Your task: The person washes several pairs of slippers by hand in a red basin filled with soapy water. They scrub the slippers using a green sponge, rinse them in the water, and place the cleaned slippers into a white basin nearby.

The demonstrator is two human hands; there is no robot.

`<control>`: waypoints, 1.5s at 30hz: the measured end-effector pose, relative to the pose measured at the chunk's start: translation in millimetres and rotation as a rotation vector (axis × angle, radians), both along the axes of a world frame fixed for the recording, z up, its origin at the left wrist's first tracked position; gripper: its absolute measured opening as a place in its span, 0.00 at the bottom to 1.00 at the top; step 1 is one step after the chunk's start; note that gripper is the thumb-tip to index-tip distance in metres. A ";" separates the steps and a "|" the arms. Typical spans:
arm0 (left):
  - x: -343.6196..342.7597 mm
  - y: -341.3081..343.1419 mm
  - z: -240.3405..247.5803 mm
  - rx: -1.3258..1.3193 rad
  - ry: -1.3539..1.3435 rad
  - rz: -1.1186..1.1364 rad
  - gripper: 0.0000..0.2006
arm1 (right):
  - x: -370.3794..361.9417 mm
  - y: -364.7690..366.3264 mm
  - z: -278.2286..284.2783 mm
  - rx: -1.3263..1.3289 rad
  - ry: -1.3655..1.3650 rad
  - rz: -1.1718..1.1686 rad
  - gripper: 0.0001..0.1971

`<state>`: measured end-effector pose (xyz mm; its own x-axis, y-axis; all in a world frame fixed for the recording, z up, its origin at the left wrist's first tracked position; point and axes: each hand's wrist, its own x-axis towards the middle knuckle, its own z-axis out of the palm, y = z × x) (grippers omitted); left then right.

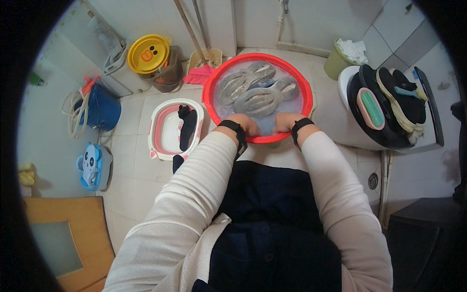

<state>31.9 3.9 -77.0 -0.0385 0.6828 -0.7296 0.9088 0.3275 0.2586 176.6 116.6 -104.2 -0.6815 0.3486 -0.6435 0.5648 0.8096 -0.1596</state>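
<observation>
Both of my hands are dipped into a red basin (305,82) of cloudy, greyish water. My left hand (247,123) enters at the near left of the rim, and its fingers are hidden under the water. My right hand (287,121) is a short way to the right, fingers likewise out of sight below the surface. What they hold, if anything, does not show. Just beyond them a pair of grey-soled shoes lies soles up in the water: one shoe (262,100) nearer, the other (241,83) behind it. Black straps circle both wrists.
Left of the basin stands a pink-and-white tub (160,131) holding a dark cloth (188,129). A blue bucket (104,109), yellow-lidded bin (148,54) and pink broom (199,74) are farther left. On the toilet (343,80) at right rest black items and a soap dish (371,108).
</observation>
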 end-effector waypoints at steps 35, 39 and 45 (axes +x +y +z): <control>5.8 34.6 23.3 1.138 -0.360 0.596 0.28 | -39.1 -22.2 61.9 -0.285 1.451 -0.786 0.21; 12.4 35.4 16.0 1.096 -0.297 0.578 0.25 | -45.3 -30.3 60.3 -0.158 1.326 -0.933 0.21; 12.3 31.4 25.7 1.039 -0.210 0.427 0.20 | -44.9 -20.1 58.5 -0.027 1.277 -0.804 0.20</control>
<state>44.2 35.4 -51.3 -0.3563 0.9204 0.1611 0.6818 0.1381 0.7184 131.7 96.5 -45.7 -0.4106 0.8886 0.2047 0.3181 0.3500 -0.8811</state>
